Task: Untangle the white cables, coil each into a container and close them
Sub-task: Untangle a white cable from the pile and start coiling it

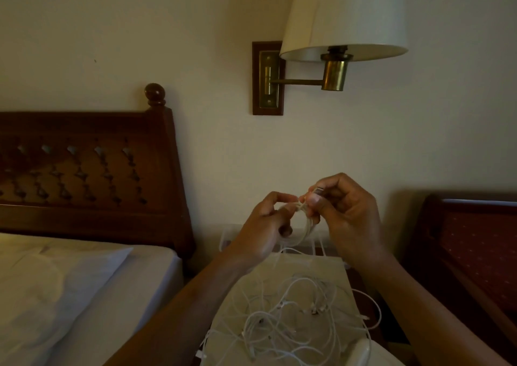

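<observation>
Knot (300, 207) in white cable (307, 228): left hand (268, 220) pinches it, right hand (345, 212) pinches plug end (319, 191); best loosened gently, plug fed through, no tugging.

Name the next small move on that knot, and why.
Probably push the plug in the right hand back through the knot while the left hand holds the knot steady: both hands meet there, and its strands hang down into the tangled pile.
</observation>
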